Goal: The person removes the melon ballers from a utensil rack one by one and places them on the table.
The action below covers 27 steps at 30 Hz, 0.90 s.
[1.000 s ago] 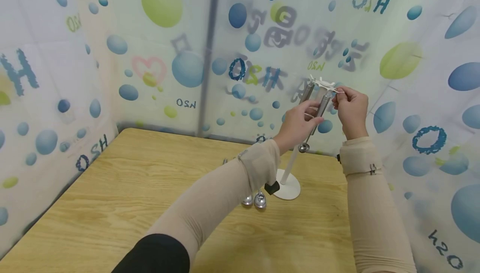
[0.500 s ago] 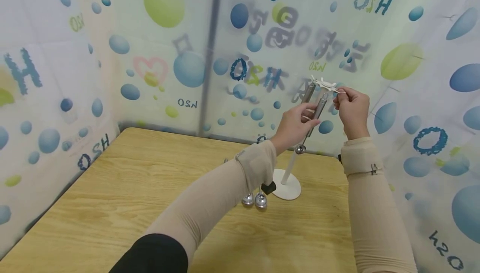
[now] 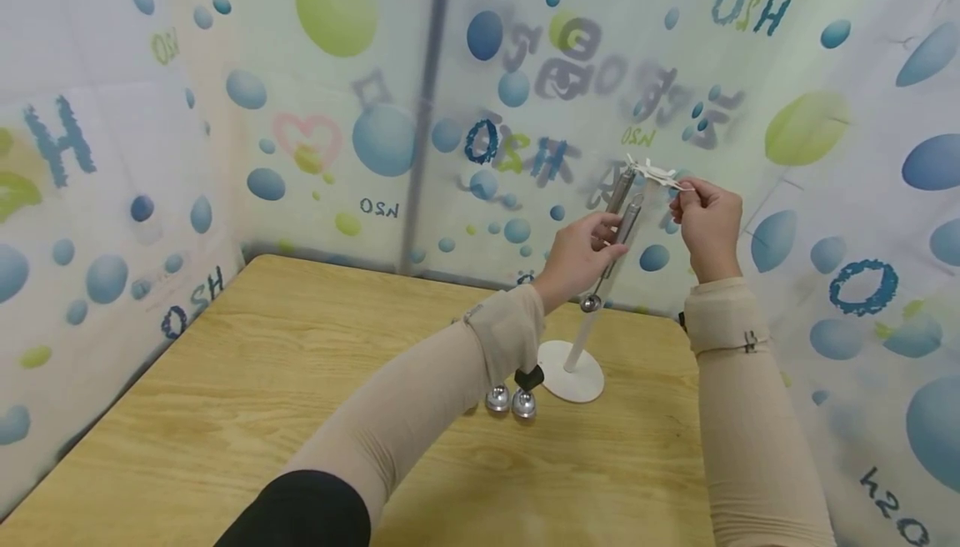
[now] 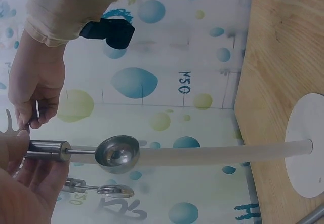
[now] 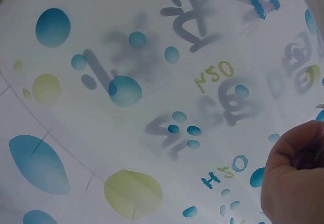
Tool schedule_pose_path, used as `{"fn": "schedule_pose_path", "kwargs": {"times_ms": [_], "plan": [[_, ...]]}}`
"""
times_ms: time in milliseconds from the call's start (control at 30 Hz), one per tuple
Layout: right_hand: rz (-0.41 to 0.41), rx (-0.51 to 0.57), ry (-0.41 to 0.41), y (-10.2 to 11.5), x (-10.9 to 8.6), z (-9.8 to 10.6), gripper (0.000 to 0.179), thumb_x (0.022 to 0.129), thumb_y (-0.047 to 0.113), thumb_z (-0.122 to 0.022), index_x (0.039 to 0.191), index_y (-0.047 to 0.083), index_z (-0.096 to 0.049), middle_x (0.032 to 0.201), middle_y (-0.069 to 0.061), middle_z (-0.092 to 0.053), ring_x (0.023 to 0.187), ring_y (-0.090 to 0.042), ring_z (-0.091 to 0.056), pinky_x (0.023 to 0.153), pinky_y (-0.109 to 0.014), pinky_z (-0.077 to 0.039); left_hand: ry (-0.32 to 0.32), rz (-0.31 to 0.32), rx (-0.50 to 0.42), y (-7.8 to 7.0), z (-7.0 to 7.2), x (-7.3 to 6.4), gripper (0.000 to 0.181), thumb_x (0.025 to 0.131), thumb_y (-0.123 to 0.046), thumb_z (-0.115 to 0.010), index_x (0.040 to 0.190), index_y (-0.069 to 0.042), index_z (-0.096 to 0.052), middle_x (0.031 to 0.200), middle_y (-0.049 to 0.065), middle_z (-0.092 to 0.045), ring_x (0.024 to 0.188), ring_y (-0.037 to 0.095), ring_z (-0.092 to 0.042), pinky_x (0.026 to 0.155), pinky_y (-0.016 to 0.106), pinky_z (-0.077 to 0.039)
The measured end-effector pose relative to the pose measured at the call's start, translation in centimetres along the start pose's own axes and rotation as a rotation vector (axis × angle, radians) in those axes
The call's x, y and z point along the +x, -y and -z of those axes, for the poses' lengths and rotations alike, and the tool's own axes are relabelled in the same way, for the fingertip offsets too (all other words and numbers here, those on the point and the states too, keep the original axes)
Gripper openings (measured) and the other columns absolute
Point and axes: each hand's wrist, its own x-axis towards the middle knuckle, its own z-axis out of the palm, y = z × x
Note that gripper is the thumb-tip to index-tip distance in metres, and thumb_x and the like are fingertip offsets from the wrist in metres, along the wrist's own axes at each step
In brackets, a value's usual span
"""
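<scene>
A white stand, with a hooked top (image 3: 656,173) on a slim pole, rises from its round base (image 3: 572,376) on the table. My left hand (image 3: 579,253) holds a round-bowled steel scoop (image 3: 627,223) by its thick handle, its bowl hanging down. The scoop's upper end is apart from the hooks in the head view. In the left wrist view, that scoop's bowl (image 4: 119,154) lies in front of the pole. Another steel scoop (image 3: 618,190) hangs from the stand's left side. My right hand (image 3: 711,220) pinches one white arm of the hooked top.
Two steel scoops (image 3: 524,403) lie on the wooden table (image 3: 337,338) near the base, partly behind my left forearm. Patterned curtains (image 3: 360,97) enclose the back and sides. My right wrist view mostly takes in the curtain (image 5: 152,82).
My left hand has moved left and slightly down with the scoop, whose upper end has come away from the hooked top. My right hand keeps its pinch on the stand.
</scene>
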Motion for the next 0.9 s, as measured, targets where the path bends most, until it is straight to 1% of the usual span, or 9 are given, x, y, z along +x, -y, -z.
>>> {"fn": "schedule_pose_path", "kwargs": {"times_ms": [133,267,433,667,900], "plan": [[0.000,0.007,-0.003,-0.2,-0.1,0.0,0.030,0.106,0.018,-0.053,0.122,-0.004,-0.067,0.073,0.008,-0.061,0.068,-0.007,-0.055,0.065,-0.013,-0.051,-0.001,0.004,0.006,0.1,0.3,-0.2,0.038,0.098,-0.014,-0.070,0.134,-0.009,-0.062,0.105,0.002,-0.070,0.088,0.008,-0.065,0.072,0.018,-0.053],[-0.004,0.009,-0.007,-0.2,-0.1,0.0,0.030,0.106,0.017,-0.053,0.122,-0.004,-0.067,0.073,0.008,-0.061,0.067,-0.007,-0.055,0.065,-0.013,-0.051,-0.005,-0.002,0.022,0.3,0.6,-0.5,0.038,0.098,-0.014,-0.070,0.134,-0.008,-0.062,0.109,0.005,-0.071,0.088,0.009,-0.066,0.072,0.019,-0.054],[-0.005,0.010,-0.006,-0.1,-0.2,0.0,0.030,0.106,0.018,-0.053,0.122,-0.004,-0.067,0.074,0.007,-0.061,0.068,-0.007,-0.055,0.066,-0.013,-0.052,-0.002,-0.005,0.020,0.8,1.1,-0.7,0.037,0.098,-0.015,-0.069,0.135,-0.009,-0.062,0.112,0.006,-0.071,0.088,0.009,-0.067,0.072,0.019,-0.054],[0.002,0.008,-0.007,-0.1,-0.2,-0.1,0.029,0.106,0.017,-0.053,0.120,-0.003,-0.067,0.074,0.007,-0.061,0.068,-0.007,-0.055,0.066,-0.013,-0.052,-0.004,-0.004,0.020,1.7,1.7,-0.8,0.037,0.098,-0.016,-0.070,0.134,-0.011,-0.062,0.110,0.004,-0.071,0.086,0.009,-0.066,0.071,0.022,-0.056],[0.007,0.010,-0.011,0.0,-0.2,-0.1,0.028,0.106,0.016,-0.053,0.121,-0.004,-0.067,0.073,0.007,-0.060,0.066,-0.006,-0.055,0.065,-0.013,-0.051,-0.008,0.012,0.013,2.1,2.6,-0.9,0.038,0.097,-0.014,-0.070,0.134,-0.010,-0.062,0.106,0.004,-0.070,0.085,0.009,-0.067,0.071,0.023,-0.056]]}}
